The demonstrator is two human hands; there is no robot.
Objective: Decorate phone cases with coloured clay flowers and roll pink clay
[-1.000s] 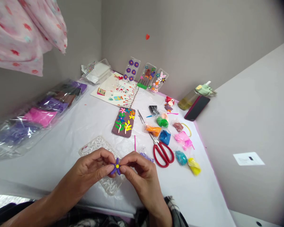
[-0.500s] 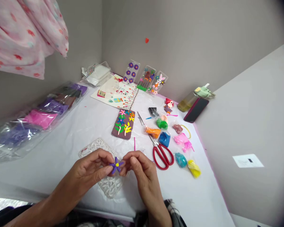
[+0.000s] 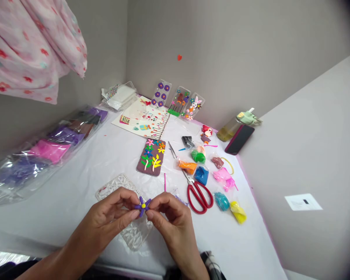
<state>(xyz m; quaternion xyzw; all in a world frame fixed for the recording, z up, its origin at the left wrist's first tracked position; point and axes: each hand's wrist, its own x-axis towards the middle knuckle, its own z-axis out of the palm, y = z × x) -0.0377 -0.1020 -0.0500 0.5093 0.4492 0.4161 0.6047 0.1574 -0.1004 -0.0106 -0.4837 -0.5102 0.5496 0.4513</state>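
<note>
A small purple clay flower [image 3: 143,205] with a yellow centre is pinched between both hands, above the table. My left hand [image 3: 113,214] grips its left petals with thumb and fingertips. On the other side, my right hand [image 3: 172,217] pinches the right petals. Beneath the hands lies a clear patterned case [image 3: 134,237], partly hidden by them. Just beyond, a brown phone case [image 3: 151,157] bears colourful clay flowers and leaves. Red-handled scissors [image 3: 198,197] lie to the right of my right hand.
Bagged clay lumps, among them blue [image 3: 201,175] and yellow [image 3: 238,212], lie on the right. Tweezers [image 3: 172,149] are near a notebook [image 3: 134,118]. A bottle [image 3: 229,128] and phone [image 3: 239,140] stand at the back right; bagged clay packs [image 3: 51,149] lie left.
The thumb and fingers of my right hand have closed onto the flower's right petals. The flower has turned slightly, and the view has shifted a little.
</note>
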